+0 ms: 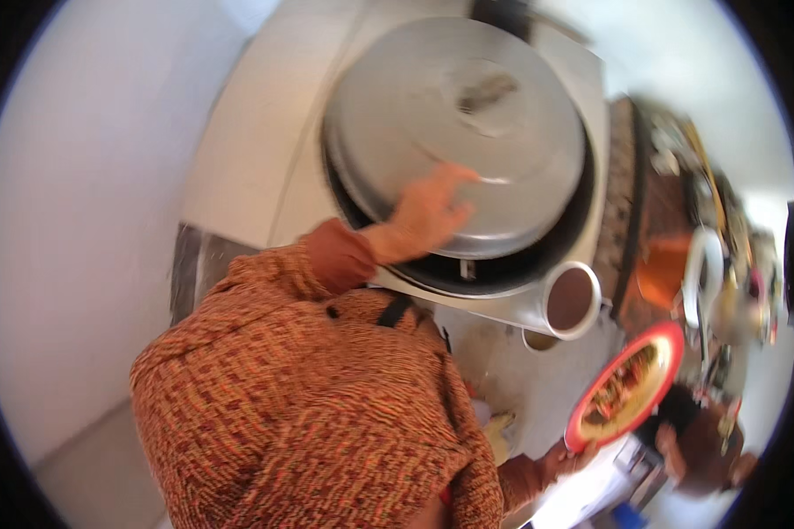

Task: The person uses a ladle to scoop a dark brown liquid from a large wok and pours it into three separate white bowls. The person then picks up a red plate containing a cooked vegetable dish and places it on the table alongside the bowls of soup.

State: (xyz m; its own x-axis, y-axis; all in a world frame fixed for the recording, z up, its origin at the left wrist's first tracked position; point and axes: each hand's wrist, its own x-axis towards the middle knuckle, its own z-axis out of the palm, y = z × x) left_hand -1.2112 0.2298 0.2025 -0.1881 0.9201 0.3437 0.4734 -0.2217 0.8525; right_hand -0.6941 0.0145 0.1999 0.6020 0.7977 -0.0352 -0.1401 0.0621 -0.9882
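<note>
A large round grey metal lid [406, 97] with a handle [487, 93] on top covers a wide black round pan [538, 269]. Over the lid's near edge is my left hand [423, 216], fingers stretched and apart, with nothing in it. Motion blurs it, so I cannot tell whether it touches the lid. Out to the lower right, my right hand [566, 462] grips a red-rimmed plate [675, 353] by its near edge. Cooked food [625, 388] in brown and reddish pieces lies on the plate, which looks tilted in this view.
The pan sits on a pale tiled counter [265, 132]. At its right corner is a white-rimmed round opening or cup [591, 326] with a brown inside. An orange container [663, 269] is among clutter at the right. Another person [710, 450] is at the lower right, blurred.
</note>
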